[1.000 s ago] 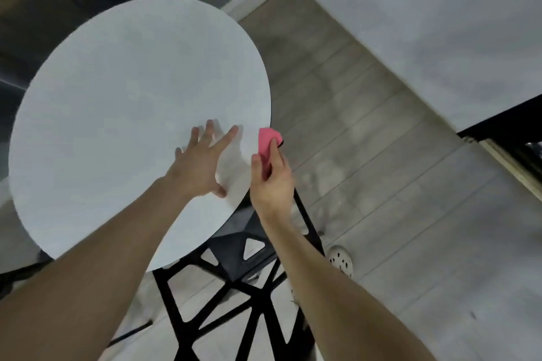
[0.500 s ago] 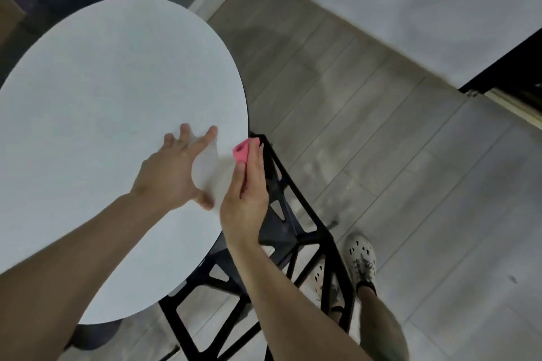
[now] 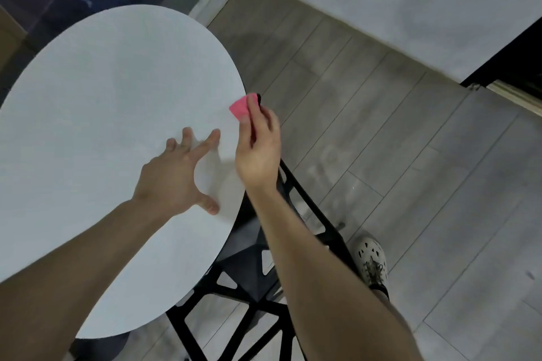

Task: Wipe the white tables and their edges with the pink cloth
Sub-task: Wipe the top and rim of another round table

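Head view: the right hand (image 3: 258,146) pinched the folded pink cloth (image 3: 239,108) against the right rim of the round white table (image 3: 117,97). The left hand (image 3: 173,182) lay spread, fingertips braced on the top. Advisable next: wrap the cloth over the edge and follow the curve under steady pressure.

Left hand (image 3: 173,182) lies on the table (image 3: 102,97); right hand (image 3: 258,149) holds the cloth (image 3: 238,108) at its right edge.
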`<act>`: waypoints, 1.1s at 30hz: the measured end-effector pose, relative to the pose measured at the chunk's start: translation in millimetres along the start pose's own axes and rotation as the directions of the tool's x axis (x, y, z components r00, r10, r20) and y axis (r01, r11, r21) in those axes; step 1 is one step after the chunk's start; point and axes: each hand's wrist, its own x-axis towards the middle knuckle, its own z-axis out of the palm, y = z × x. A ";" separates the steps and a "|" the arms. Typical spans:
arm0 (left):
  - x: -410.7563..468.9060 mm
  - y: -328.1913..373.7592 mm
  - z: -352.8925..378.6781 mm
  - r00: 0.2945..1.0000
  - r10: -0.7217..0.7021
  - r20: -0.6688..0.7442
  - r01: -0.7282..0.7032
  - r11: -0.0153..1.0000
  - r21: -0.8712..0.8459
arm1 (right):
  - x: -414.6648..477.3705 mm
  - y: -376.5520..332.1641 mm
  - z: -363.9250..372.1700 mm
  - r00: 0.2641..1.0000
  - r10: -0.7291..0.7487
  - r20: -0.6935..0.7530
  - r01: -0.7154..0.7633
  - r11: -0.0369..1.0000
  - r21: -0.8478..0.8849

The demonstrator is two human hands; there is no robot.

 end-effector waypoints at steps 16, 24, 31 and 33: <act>-1.8 1.4 -2.3 1.000 0.012 -0.015 -0.011 1.000 0.019 | 53.1 -5.6 5.6 0.983 -0.119 0.139 0.131 0.988 -0.081; -1.2 0.8 -2.9 1.000 0.016 0.008 -0.016 1.000 0.026 | -132.5 12.3 -38.1 0.996 -0.080 0.024 0.081 0.996 -0.036; 2.8 -1.5 1.8 1.000 0.013 -0.021 -0.012 1.000 0.022 | 97.0 -14.9 11.5 0.991 0.022 0.133 -0.023 1.000 0.002; 3.8 -1.6 3.0 1.000 0.014 -0.021 -0.014 0.999 0.031 | 64.4 -14.2 10.2 0.992 0.096 0.082 -0.104 0.989 0.103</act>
